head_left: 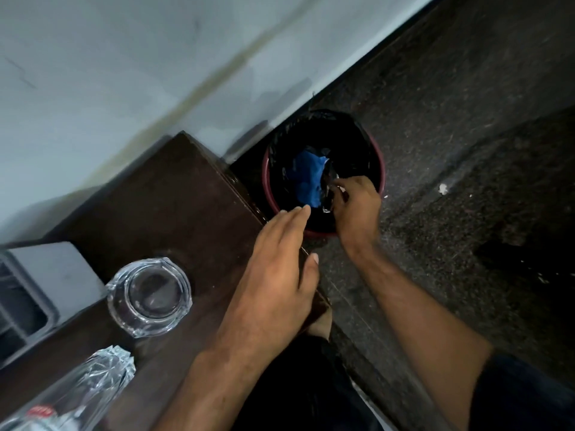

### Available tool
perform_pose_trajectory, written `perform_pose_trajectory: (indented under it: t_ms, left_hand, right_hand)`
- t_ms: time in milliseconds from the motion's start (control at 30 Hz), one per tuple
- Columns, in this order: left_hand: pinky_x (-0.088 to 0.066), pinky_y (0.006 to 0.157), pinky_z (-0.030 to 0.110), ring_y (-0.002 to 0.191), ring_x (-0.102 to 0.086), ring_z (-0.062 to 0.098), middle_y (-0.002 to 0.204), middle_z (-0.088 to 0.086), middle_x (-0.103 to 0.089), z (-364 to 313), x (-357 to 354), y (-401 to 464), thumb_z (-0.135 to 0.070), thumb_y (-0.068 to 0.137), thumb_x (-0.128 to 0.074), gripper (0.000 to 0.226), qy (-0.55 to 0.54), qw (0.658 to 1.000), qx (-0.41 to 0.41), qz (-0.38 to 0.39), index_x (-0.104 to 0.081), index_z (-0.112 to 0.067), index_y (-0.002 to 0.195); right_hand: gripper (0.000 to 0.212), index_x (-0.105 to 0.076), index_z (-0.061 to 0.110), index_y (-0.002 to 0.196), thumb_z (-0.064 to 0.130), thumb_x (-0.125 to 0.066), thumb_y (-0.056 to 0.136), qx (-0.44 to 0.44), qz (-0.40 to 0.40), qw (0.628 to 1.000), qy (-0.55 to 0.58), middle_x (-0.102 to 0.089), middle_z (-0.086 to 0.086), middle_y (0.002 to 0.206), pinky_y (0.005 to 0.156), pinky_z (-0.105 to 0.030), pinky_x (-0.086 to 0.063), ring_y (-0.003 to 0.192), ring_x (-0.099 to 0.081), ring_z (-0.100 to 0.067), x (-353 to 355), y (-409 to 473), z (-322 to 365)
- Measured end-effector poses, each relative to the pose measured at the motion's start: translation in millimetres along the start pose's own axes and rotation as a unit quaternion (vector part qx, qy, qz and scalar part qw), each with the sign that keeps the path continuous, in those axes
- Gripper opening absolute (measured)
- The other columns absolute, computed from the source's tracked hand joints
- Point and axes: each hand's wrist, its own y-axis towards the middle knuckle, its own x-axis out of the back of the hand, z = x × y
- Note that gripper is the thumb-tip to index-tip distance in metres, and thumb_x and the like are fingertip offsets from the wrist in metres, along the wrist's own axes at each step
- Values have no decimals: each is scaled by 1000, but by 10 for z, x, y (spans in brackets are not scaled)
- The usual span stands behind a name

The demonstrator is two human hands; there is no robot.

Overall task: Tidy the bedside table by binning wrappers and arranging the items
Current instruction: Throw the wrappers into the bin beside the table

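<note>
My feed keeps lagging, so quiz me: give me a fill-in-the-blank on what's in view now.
1. The right hand is over the ____.
2. The bin has a ____ liner.
3. The glass ashtray sits on the ____ table.
4. The left hand is flat and ____.

Missing words: bin; black; brown; open

The desk (pixel 161 200) is showing dark brown. Beyond the right hand's fingers (pixel 339 185), the bin (pixel 382 169) is showing a dark red rim around a black liner (pixel 326 129), with something blue (pixel 306 178) lying inside. A silvery wrapper (pixel 327 194) is glinting at those fingers. The floor (pixel 466 135) is looking dark and speckled, the wall (pixel 124 57) pale grey.
</note>
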Motion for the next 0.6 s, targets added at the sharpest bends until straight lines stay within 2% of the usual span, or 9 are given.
perform_pose_trajectory:
  t_ms: [67,167,267,333,400,467,533,600]
  left_hand:
    - [0,107,-4,136,6,-26,146,-29,-18,18,29,-58,-26,102,-49,62,5,1000,0,-10,-21,-30,157]
    - [0,111,-1,141,1,-21,151,-24,-23,21,60,-130,-25,102,-50,61,5,1000,1,-17,-23,-28,157]
    - [-1,114,2,147,-3,-12,161,-16,-25,26,85,-191,-26,102,-49,62,4,1000,5,-21,-22,-27,157]
    - [-2,114,3,148,-7,-9,161,-13,-27,33,98,-230,-25,101,-49,61,3,999,8,-34,-24,-24,157]
    - [-4,116,6,148,-11,-6,158,-12,-31,41,113,-275,-26,99,-48,61,-2,999,10,-43,-27,-21,156]
    - [-5,118,8,149,-12,-5,156,-15,-31,57,118,-322,-27,99,-47,61,-4,999,13,-49,-28,-21,156]
    - [-5,117,7,148,-10,-9,151,-21,-28,73,127,-364,-24,100,-50,60,-9,998,13,-56,-28,-21,156]
    - [-3,115,4,144,-6,-16,149,-24,-25,58,156,-401,-21,100,-52,60,-15,998,11,-67,-29,-22,156]
  right_hand:
    - [22,-72,2,113,7,-59,97,25,30,999,7,-63,-20,109,81,-19,-40,96,-60,-27,-23,14,25]
    - [27,-67,4,121,9,-53,99,42,135,989,-32,-59,-22,119,86,-23,-37,108,-55,-34,-146,70,25]
    - [26,-62,1,123,5,-50,100,123,188,956,-189,-58,-20,120,93,-42,-46,112,-53,-37,-285,98,-1]
    - [35,-55,4,134,7,-48,100,134,217,928,-273,-56,-17,127,95,-46,-48,118,-50,-37,-306,138,35]
    - [36,-55,5,134,5,-48,99,124,233,915,-304,-58,-18,128,95,-46,-49,121,-50,-37,-305,187,76]
    - [31,-62,1,125,2,-53,95,109,230,923,-290,-62,-21,125,95,-47,-51,118,-54,-38,-278,226,149]
    - [26,-68,-2,117,1,-57,94,92,185,954,-218,-66,-22,120,96,-44,-52,115,-59,-38,-213,231,265]
    - [25,-72,0,115,1,-56,95,83,129,982,-114,-70,-21,117,97,-30,-51,110,-65,-32,-70,207,461]
